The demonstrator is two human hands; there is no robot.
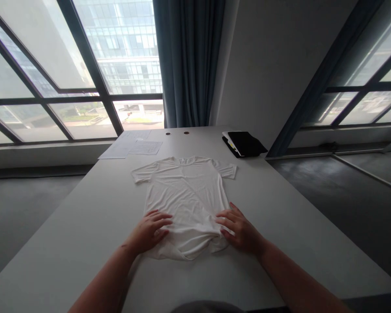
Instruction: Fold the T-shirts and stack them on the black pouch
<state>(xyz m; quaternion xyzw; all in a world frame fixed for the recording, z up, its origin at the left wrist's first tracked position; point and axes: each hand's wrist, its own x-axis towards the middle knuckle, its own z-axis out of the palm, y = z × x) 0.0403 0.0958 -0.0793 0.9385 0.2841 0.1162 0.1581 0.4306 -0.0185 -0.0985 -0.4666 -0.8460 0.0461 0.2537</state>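
Touching the shirt point(185, 191) are the left hand point(147, 232) and right hand point(241, 230).

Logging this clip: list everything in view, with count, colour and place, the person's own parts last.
T-shirt: one, white, spread on the table, lower hem bunched
Table: one, pale grey-white, centre
Paper sheets: at least two, whitish, table's far left
Folder-like item: one, black with white pages, table's far right
Round holes: two, dark, table's far end
Curtains: two, blue-grey, beyond the table and right
Windows: two sets, dark-framed, left and right
Building: one, pale, outside the left windows
Wall: one, grey, between the curtains
Floor: grey, both sides
Left hand: one, bare, shirt's lower left
Right hand: one, bare, shirt's lower right
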